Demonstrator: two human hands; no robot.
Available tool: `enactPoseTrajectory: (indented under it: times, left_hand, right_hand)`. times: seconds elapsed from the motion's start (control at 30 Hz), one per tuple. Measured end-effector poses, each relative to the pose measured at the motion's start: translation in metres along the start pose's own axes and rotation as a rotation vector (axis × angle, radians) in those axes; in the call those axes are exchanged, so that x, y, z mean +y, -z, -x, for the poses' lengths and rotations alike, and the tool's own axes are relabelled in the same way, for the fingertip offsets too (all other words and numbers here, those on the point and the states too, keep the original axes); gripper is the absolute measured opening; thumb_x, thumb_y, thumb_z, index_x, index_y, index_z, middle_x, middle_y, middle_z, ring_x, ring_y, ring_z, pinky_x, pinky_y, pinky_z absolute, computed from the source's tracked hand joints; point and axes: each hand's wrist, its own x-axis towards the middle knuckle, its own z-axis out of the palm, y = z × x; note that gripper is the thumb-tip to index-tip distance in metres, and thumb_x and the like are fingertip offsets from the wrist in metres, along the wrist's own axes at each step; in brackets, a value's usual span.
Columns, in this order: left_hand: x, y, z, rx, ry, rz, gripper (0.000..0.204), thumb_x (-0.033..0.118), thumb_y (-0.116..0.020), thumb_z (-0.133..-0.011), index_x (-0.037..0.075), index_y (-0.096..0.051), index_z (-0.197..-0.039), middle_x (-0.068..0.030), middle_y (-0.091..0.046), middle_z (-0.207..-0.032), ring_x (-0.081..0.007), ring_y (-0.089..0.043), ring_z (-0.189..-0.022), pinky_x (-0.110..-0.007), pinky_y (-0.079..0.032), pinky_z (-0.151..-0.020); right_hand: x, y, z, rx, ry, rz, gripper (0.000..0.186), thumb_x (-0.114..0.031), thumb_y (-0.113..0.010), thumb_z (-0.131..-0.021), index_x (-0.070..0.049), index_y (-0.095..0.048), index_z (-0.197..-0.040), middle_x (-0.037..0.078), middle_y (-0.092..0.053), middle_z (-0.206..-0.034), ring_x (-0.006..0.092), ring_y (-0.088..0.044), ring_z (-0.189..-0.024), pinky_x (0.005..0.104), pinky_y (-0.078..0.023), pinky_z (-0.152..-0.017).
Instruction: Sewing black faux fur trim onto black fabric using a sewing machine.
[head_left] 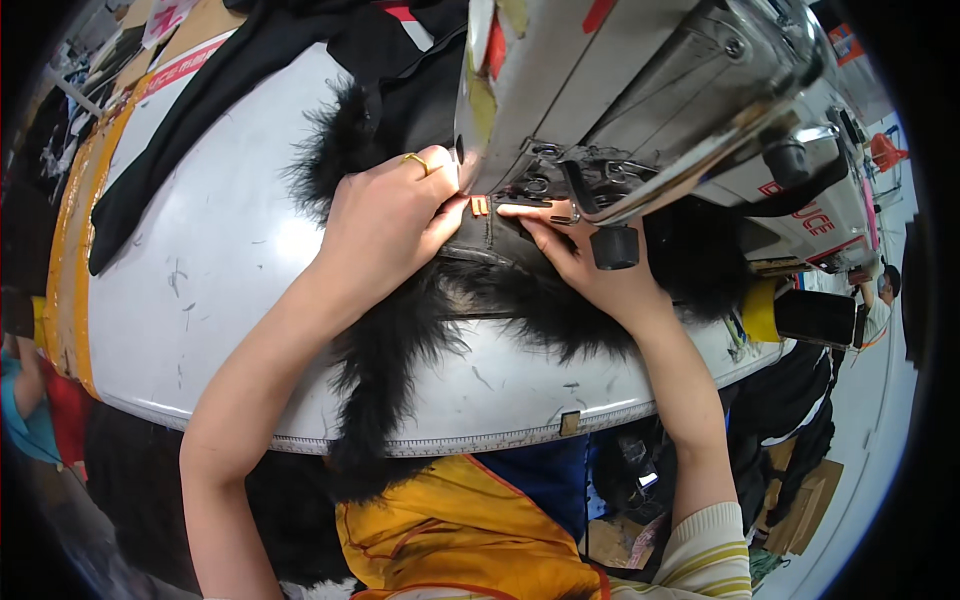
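- I see the black fabric piece [500,240] lying flat on the white table [230,250], directly under the head of the sewing machine [650,100]. From the middle of the view it sits at about 12 o'clock.
- A small orange tab [480,205] lies on the fabric, right between the two sets of fingertips and just left of the presser-foot area [545,190].
- The fabric's trim of black fur [400,340] runs from about 11 o'clock, past the left wrist, down to 6 o'clock at the table's front edge. A second stretch branches toward 3 o'clock under the right wrist. I judge the long axis of the seam zone to run roughly from 9 to 3 o'clock.
- Left hand [385,225]: palm down, fingers loosely curled and together, thumb and fingertips pressed on the fabric at the tab's left side. It wears a gold ring [415,160]. It pins the material rather than enclosing it.
- Right hand [580,265]: palm down, index finger [535,212] stretched out toward 9 o'clock, its tip touching the fabric just right of the tab. The other fingers are tucked under; I cannot tell if they pinch anything.
- Both hands lie about equally near the tab; the right index finger is nearer the presser foot.
- A ruler strip [480,440] lines the front edge of the table at 6 o'clock.
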Motion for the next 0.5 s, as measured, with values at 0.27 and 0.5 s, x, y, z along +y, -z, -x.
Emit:
enactPoseTrajectory:
  times: [0.27,0.5]
  left_hand:
    - [0.0,-0.0019,-0.0003,-0.006,0.049,0.037,0.014,0.015,-0.072,-0.076,0.009,-0.07,-0.088,-0.0086,-0.062,-0.077,-0.0262,-0.059,-0.065,-0.037,-0.047,-0.057]
    - [0.0003,-0.0044,-0.0008,0.003,0.026,0.036,0.012,0.014,-0.071,-0.077,0.01,-0.071,-0.088,-0.0077,-0.064,-0.081,-0.0257,-0.062,-0.071,-0.036,-0.049,-0.06]
  right_hand:
    - [0.0013,0.0062,-0.0002,-0.094,0.032,0.089,0.027,-0.009,-0.069,-0.084,-0.017,-0.072,-0.109,-0.001,-0.066,-0.083,0.0131,-0.062,-0.067,0.028,-0.05,-0.06]
    - [-0.0069,0.0086,-0.0052,-0.074,0.019,0.088,0.019,-0.013,-0.07,-0.082,-0.017,-0.07,-0.101,0.002,-0.064,-0.077,0.0171,-0.061,-0.067,0.0309,-0.048,-0.062]
